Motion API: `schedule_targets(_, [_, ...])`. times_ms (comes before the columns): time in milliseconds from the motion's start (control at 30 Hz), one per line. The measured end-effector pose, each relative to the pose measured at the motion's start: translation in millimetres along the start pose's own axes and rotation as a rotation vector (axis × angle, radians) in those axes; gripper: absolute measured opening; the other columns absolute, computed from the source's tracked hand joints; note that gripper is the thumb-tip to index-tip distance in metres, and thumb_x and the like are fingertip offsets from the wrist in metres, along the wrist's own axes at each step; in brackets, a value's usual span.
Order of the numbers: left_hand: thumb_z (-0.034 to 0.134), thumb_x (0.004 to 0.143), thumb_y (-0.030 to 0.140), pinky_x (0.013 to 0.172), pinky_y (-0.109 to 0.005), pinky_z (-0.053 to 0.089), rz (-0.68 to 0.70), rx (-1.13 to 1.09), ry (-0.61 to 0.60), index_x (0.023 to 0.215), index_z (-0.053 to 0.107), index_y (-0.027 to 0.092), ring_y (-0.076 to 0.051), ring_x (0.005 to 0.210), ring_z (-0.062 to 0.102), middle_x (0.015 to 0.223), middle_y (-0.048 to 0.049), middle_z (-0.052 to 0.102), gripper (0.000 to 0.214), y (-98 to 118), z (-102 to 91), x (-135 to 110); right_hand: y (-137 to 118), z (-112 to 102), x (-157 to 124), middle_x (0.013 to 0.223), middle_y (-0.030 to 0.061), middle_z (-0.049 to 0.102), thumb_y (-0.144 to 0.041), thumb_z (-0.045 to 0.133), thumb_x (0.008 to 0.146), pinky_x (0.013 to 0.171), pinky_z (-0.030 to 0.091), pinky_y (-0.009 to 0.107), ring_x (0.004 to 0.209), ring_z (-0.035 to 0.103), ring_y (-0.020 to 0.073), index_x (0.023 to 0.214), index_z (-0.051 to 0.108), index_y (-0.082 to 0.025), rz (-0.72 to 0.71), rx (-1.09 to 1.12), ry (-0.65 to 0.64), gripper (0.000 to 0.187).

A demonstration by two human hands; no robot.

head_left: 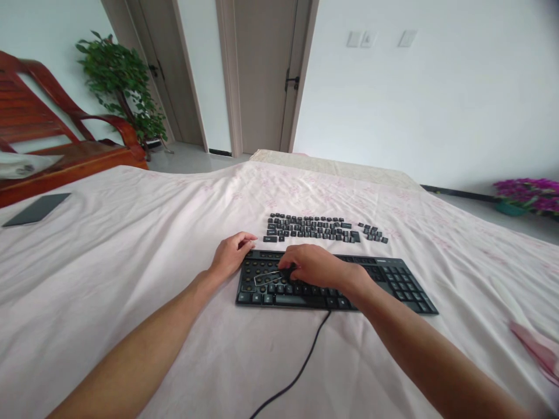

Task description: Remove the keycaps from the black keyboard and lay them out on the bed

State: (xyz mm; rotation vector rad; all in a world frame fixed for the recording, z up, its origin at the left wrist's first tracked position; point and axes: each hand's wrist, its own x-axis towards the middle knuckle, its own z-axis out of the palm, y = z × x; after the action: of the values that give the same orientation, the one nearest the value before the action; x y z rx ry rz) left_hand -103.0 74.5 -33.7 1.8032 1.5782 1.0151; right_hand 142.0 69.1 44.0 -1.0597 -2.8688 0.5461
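A black keyboard [301, 301] lies on the bed with its front edge toward me. Many keycaps are off its left part, where round switch domes show; the bottom row and the number pad still carry theirs. My left hand [231, 254] is at the upper left corner of the keyboard, thumb and fingers closed on its edge. Over the left half, my right hand [317, 266] pinches a wire keycap puller [266, 279] by its dark handle, its wire loop pointing left above the domes. My right fingers partly hide the handle and the keys beneath.
Loose keycaps [312, 228] are laid out in rows beyond the keyboard. A black cable [301, 368] runs from its front edge toward me. Folds cross the pale bedsheet [144, 244]. A dark flat object [37, 209] lies far left, near a wooden bench [65, 157].
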Motion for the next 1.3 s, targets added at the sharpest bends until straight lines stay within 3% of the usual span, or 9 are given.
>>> schedule_targets(167, [0.055,0.084,0.034,0.078,-0.027,0.048,0.012,0.005,-0.007,0.102,0.068,0.022,-0.017,0.083,0.066,0.092,-0.0006,0.072,0.026,-2.1,-0.1,-0.3,-5.2,1.4,-2.1,0.102,0.0050,0.068,-0.010,0.061,0.076,0.071,0.042,0.027,0.089,0.062,0.0196,0.107,0.068,-0.023,-0.038,-0.142,-0.010,0.034])
schedule_targets(333, [0.054,0.085,0.036,0.077,-0.027,0.048,0.019,0.010,0.002,0.102,0.068,0.022,-0.017,0.082,0.065,0.092,-0.0011,0.072,0.026,-1.5,0.6,-0.7,-2.8,-1.7,-8.3,0.096,0.0061,0.064,-0.008,0.058,0.078,0.070,0.041,0.027,0.085,0.060,0.0184,0.099,0.068,-0.020,-0.030,-0.127,0.075,0.026])
schedule_targets(433, [0.052,0.087,0.036,0.078,-0.029,0.048,0.080,0.094,0.065,0.100,0.068,0.022,-0.017,0.082,0.064,0.094,-0.0017,0.070,0.024,2.9,-0.4,-2.9,-0.8,-8.4,-11.6,0.089,0.0053,0.061,-0.010,0.057,0.081,0.072,0.041,0.026,0.083,0.057,0.0162,0.089,0.066,-0.017,0.003,0.005,0.254,0.014])
schedule_targets(533, [0.051,0.089,0.032,0.084,-0.031,0.046,0.228,0.197,0.160,0.098,0.068,0.022,-0.018,0.089,0.061,0.096,-0.0033,0.068,0.022,10.3,-0.8,-7.7,-2.9,-12.7,-15.1,0.082,0.0024,0.058,-0.014,0.056,0.083,0.070,0.041,0.026,0.077,0.054,0.0144,0.084,0.060,-0.017,0.087,0.188,0.480,0.005])
schedule_targets(600, [0.051,0.091,0.032,0.084,-0.031,0.046,0.313,0.186,0.160,0.096,0.068,0.022,-0.018,0.091,0.059,0.096,-0.0038,0.067,0.021,16.3,0.3,-11.9,-6.8,-9.7,-17.8,0.075,-0.0005,0.056,-0.018,0.051,0.086,0.066,0.041,0.025,0.070,0.053,0.0127,0.084,0.056,-0.018,0.144,0.348,0.548,0.005])
schedule_targets(700, [0.051,0.092,0.031,0.083,-0.030,0.046,0.379,0.098,0.046,0.092,0.069,0.021,-0.017,0.087,0.059,0.090,-0.0031,0.066,0.020,25.7,3.5,-18.5,-14.9,3.7,-21.1,0.072,-0.0026,0.055,-0.026,0.045,0.092,0.059,0.042,0.023,0.060,0.052,0.0103,0.089,0.052,-0.019,0.156,0.613,0.552,0.010])
schedule_targets(800, [0.054,0.091,0.030,0.083,-0.030,0.046,0.424,0.027,-0.086,0.091,0.070,0.022,-0.016,0.087,0.060,0.088,-0.0022,0.067,0.018,33.8,6.2,-23.7,-23.2,19.9,-21.7,0.071,-0.0020,0.055,-0.032,0.044,0.095,0.059,0.043,0.023,0.060,0.053,0.0100,0.093,0.053,-0.019,0.106,0.737,0.547,0.016])
schedule_targets(1100, [0.060,0.087,0.040,0.085,-0.030,0.043,0.540,-0.042,-0.363,0.097,0.072,0.025,-0.017,0.089,0.058,0.090,-0.0019,0.065,0.022,31.6,4.3,-25.4,-36.9,43.6,-18.9,0.068,-0.0023,0.053,-0.032,0.042,0.097,0.063,0.043,0.024,0.061,0.052,0.0108,0.094,0.055,-0.019,0.003,0.654,0.570,0.019])
schedule_targets(1300, [0.062,0.084,0.044,0.083,-0.028,0.041,0.575,-0.012,-0.470,0.097,0.074,0.026,-0.016,0.089,0.056,0.089,-0.0017,0.063,0.025,34.0,-3.9,-22.6,-39.0,51.0,-17.6,0.075,-0.0003,0.055,-0.029,0.041,0.097,0.070,0.044,0.026,0.069,0.054,0.0122,0.093,0.054,-0.019,-0.083,0.603,0.538,0.017])
